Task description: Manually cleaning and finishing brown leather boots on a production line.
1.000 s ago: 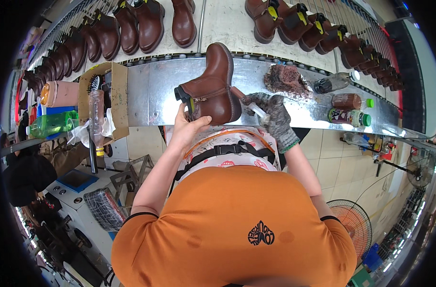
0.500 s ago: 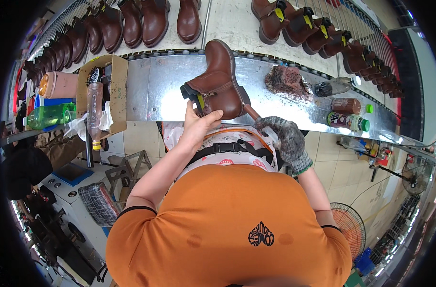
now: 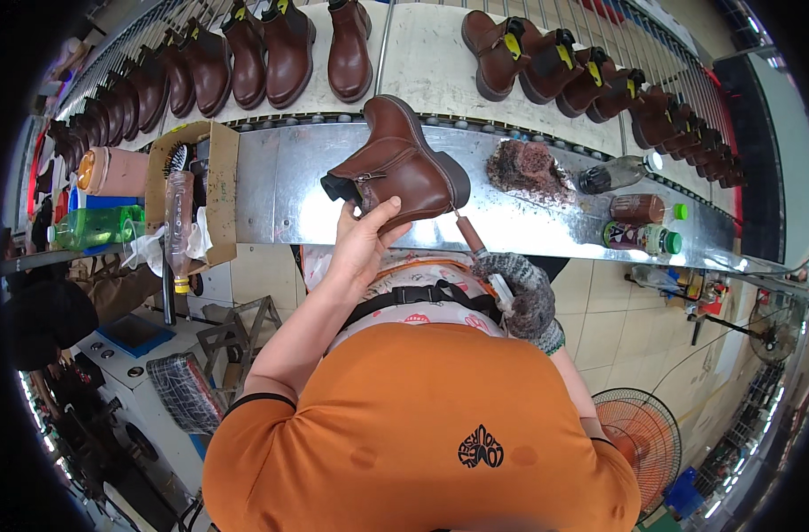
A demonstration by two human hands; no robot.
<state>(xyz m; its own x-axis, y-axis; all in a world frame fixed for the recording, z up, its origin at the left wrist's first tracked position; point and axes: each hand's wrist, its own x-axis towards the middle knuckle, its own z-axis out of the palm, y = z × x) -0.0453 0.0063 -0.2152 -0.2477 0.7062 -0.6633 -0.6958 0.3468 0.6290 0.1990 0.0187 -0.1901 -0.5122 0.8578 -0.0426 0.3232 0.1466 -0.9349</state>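
Note:
A brown leather ankle boot (image 3: pixel 404 168) with a side zip is held over the metal bench, its toe away from me and its dark sole turned to the right. My bare left hand (image 3: pixel 365 239) grips it near the shaft opening, thumb on the leather and fingers partly hidden beneath. My right hand (image 3: pixel 524 297), in a grey knitted glove, is closed around a slim tool with a brown handle (image 3: pixel 469 233). The tool's thin tip meets the boot near the heel edge; its kind is too small to make out. Something small and white shows against the glove.
The metal bench (image 3: pixel 289 177) carries a brown-stained sponge-like lump (image 3: pixel 524 168) and several bottles (image 3: pixel 640 208) on the right. At left stands a cardboard box (image 3: pixel 223 186) with a hairbrush (image 3: pixel 179 160). Rows of boots (image 3: pixel 280 58) line the conveyor (image 3: pixel 422 53) behind.
The boot has come down closer to me and tilted a little left. My right hand has drawn lower, with more of the tool and its thin tip now showing.

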